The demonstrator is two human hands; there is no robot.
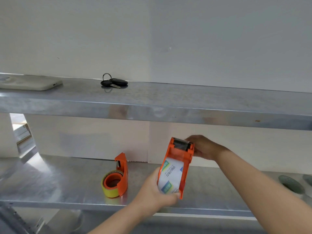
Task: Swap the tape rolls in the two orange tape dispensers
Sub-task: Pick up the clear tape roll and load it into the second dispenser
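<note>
An orange tape dispenser (183, 152) is held up above the lower steel shelf (59, 179), cutter end pointing away from me. It carries a white printed tape roll (171, 176). My left hand (157, 193) wraps the roll end from below and left. My right hand (206, 147) grips the cutter end from the right. A second orange dispenser (122, 173) stands on the shelf to the left, apart from both hands. Its yellow tape roll (110, 186) faces me around an orange hub.
An upper steel shelf (185, 105) runs across the view above my hands. On it lie a bunch of keys (114, 82) and a phone in a pale case (30, 82). Two dark round discs (291, 184) sit at the lower shelf's right end.
</note>
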